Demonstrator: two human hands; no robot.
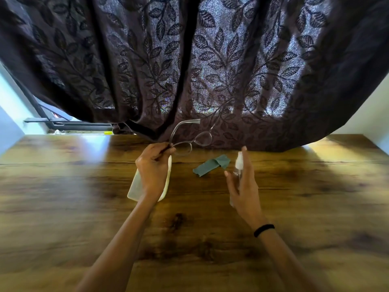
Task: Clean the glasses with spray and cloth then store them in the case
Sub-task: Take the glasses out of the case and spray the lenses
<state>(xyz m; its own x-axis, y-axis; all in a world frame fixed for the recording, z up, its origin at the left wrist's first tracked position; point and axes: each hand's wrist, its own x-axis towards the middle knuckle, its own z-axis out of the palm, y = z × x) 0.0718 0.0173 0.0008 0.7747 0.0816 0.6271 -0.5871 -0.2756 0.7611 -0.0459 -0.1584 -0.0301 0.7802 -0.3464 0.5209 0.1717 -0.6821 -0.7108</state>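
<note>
Above a wooden table [84, 207], the left hand [152, 167] pinches clear-framed glasses [190, 140] by one corner. The right hand [244, 186] grips a small spray bottle [239, 163]. A green cloth [211, 165] lies between them; a pale case [136, 186] rests beneath the left hand.

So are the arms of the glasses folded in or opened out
Opened out. On the glasses, held up by the left hand, both arms stick out from the frame.

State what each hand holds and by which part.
Left hand: clear-framed glasses, pinched at one temple hinge. Right hand: small clear spray bottle, gripped around its body.
</note>
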